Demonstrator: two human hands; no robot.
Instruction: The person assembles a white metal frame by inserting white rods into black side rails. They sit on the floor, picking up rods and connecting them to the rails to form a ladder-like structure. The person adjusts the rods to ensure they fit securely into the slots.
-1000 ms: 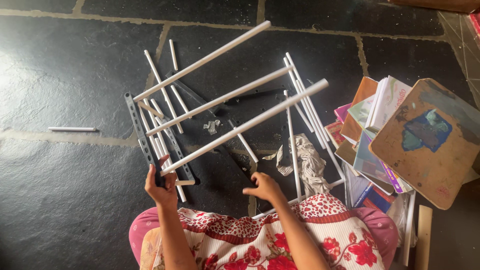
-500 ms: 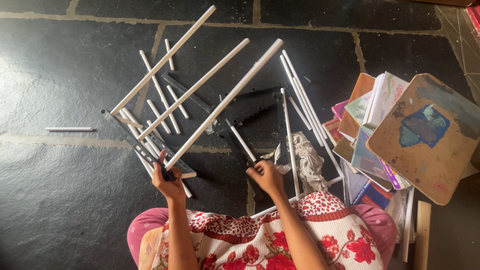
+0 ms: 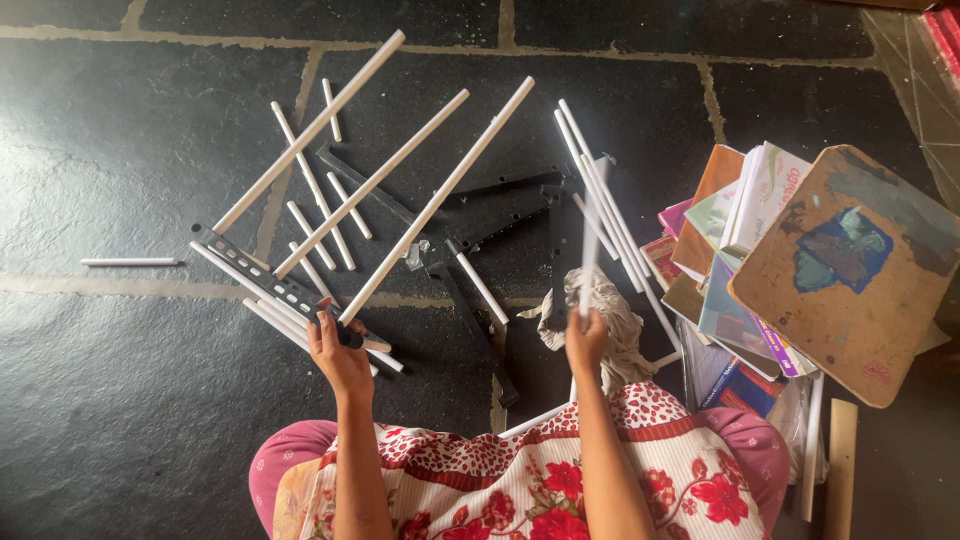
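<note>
My left hand (image 3: 338, 350) grips a black perforated bar (image 3: 262, 279) with three long white tubes (image 3: 375, 180) plugged into it, held tilted above the dark stone floor. In my right hand (image 3: 586, 340) a single white tube (image 3: 590, 240) stands nearly upright, pointing away from me. Under and around these lie several loose white tubes (image 3: 305, 190) and black frame pieces (image 3: 500, 190). A crumpled grey cloth (image 3: 615, 320) lies just beside my right hand.
A pile of books and notebooks (image 3: 740, 260) sits on the right, with a worn brown board (image 3: 850, 270) on top. One short white tube (image 3: 130, 262) lies alone at the left. A wooden strip (image 3: 842, 455) lies at the lower right.
The bar with its three tubes has swung left and tilted more steeply. My right hand left the frame pieces and has lifted a single white tube.
</note>
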